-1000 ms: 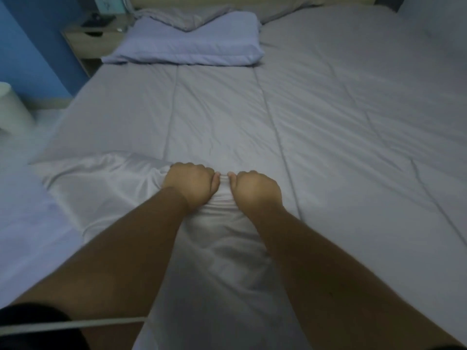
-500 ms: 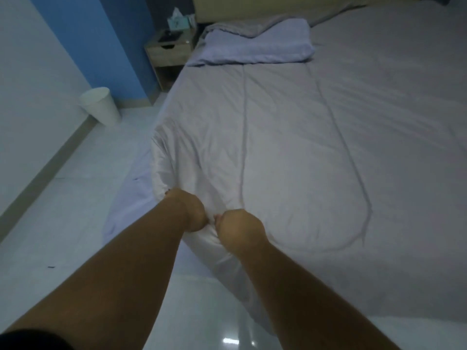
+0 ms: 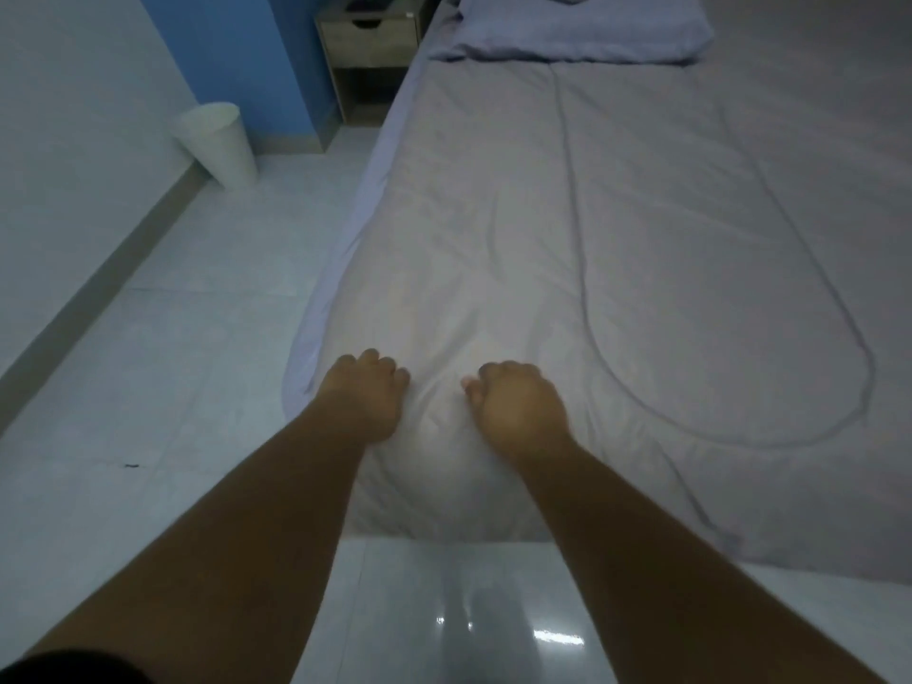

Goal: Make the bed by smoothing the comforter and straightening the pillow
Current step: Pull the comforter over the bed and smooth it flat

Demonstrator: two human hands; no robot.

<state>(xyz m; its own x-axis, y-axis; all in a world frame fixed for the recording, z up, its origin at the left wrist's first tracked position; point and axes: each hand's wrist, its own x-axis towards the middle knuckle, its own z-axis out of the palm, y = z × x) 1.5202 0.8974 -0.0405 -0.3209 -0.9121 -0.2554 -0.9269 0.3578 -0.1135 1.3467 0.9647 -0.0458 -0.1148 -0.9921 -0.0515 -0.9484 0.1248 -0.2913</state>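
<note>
Parted — left hand (image 3: 362,398) and right hand (image 3: 519,408) grip comforter (image 3: 641,249), fingers curled

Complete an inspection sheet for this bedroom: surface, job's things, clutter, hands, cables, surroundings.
Surface: bed sheet shows along the bed's left edge.
Job's things: grey comforter spread, creased near the corner; pillow at the head.
Clutter: small dark speck on the floor tiles.
Hands: left hand and right hand apart on the comforter, fingers curled; grip unclear.
Cables: nothing seen.
Surroundings: white wastebasket, wooden nightstand, blue wall.
</note>
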